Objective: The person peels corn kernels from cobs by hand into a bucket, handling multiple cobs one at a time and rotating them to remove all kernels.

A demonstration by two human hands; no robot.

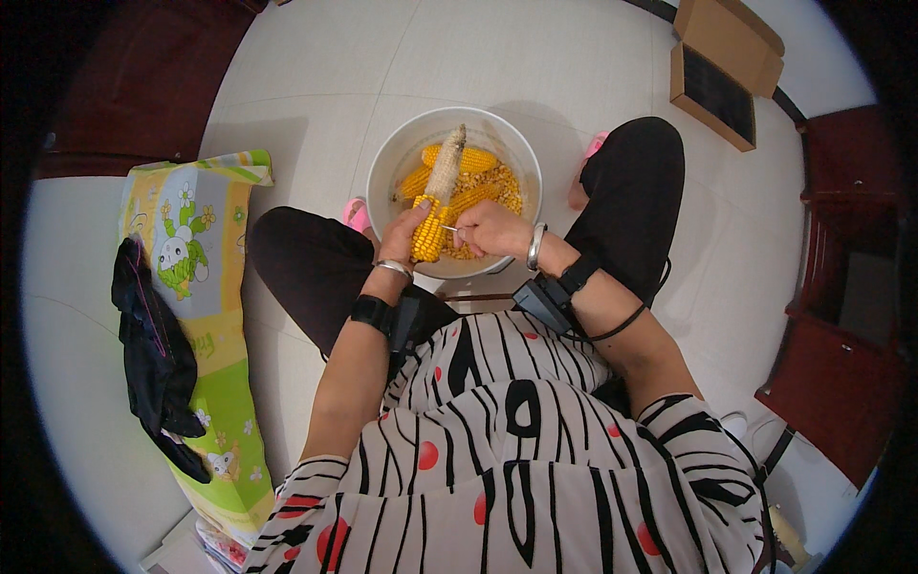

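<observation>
My left hand [401,235] grips the lower end of an ear of corn [429,228], tilted over a white round bucket [378,154]. Yellow kernels cover the ear's lower part, while its upper part is bare pale cob [447,163]. In my right hand [491,228] is a thin metal tool [450,228], its tip against the kernels; most of it is hidden by the fingers. Inside the bucket lie several yellow ears [470,159] on loose kernels [508,188].
A dark garment [154,351] lies on a patterned cover [226,287] at left. An open cardboard box [749,118] stands on the tiled floor at upper right. Dark red cabinets [817,373] line the right side. My knees flank the bucket.
</observation>
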